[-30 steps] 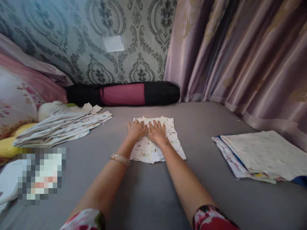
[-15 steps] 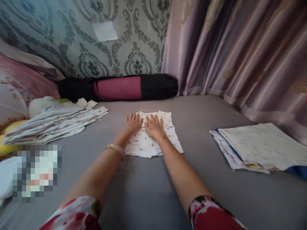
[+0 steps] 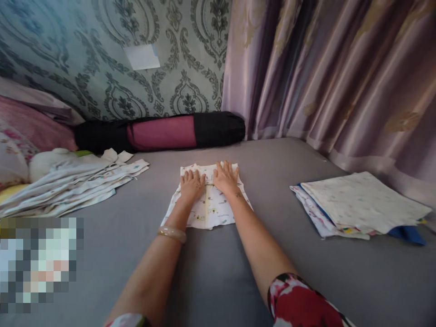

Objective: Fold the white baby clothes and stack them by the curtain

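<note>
A small white garment with a scattered print (image 3: 211, 206) lies folded on the grey bed sheet (image 3: 204, 281). Flat on its upper left part rests my left hand (image 3: 192, 185), fingers spread, with a pale bangle (image 3: 172, 234) on the wrist. My right hand (image 3: 226, 178) lies flat near the garment's upper right corner, its fingers apart too. Neither hand grips the cloth. Parts of the garment are hidden under both hands and the right forearm.
On the right is a stack of folded clothes (image 3: 361, 202). Several loose pale garments (image 3: 81, 184) lie at the left beside a white plush toy (image 3: 49, 163). A black and maroon long bag (image 3: 163, 132) runs along the wall, and a curtain (image 3: 306, 68) hangs at the right.
Both hands have moved apart on the garment: the left now lies a little lower, the right nearer the upper right corner. The whole view has shifted slightly.
</note>
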The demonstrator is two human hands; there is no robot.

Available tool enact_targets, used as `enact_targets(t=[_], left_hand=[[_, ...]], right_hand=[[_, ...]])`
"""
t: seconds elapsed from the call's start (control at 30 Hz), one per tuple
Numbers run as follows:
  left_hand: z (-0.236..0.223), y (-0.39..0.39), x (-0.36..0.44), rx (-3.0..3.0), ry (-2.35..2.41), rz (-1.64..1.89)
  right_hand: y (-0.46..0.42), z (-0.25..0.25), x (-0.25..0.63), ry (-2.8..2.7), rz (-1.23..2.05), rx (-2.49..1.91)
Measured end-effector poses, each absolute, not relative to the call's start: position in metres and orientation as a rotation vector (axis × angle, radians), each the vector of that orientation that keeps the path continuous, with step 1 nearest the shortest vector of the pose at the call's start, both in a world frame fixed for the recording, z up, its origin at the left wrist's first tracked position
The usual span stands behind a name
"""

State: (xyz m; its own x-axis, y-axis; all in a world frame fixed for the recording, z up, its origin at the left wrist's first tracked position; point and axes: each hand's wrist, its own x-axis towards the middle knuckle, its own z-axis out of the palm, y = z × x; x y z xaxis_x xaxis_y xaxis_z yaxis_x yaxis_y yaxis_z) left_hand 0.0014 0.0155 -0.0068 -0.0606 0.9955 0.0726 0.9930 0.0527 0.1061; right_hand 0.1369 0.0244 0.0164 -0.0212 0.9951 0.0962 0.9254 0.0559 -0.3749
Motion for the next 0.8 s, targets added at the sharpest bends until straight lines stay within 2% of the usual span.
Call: enact_targets(t=[0.17,0.4,0.67,0.8], left_hand=[[-0.019,0.01,0.007,2.181,2.353,0.269],[-0.014,0.011,0.005,2.163,2.339,0.313],[-0.004,0.008,0.003,2.168,2.403,0.55],[-0.01,0.011,-0.001,2.117,2.379,0.406]], right_hand=[[0.031,0.006,0.152,-1.907,0.298,-2.129],[0.034,-0.002,0.149,-1.95,0.285,-2.18],[0.029,0.002,0.139,-1.967,0.165,-2.009],[0.024,-0.003,0.126,-2.095,0.184,-1.879]])
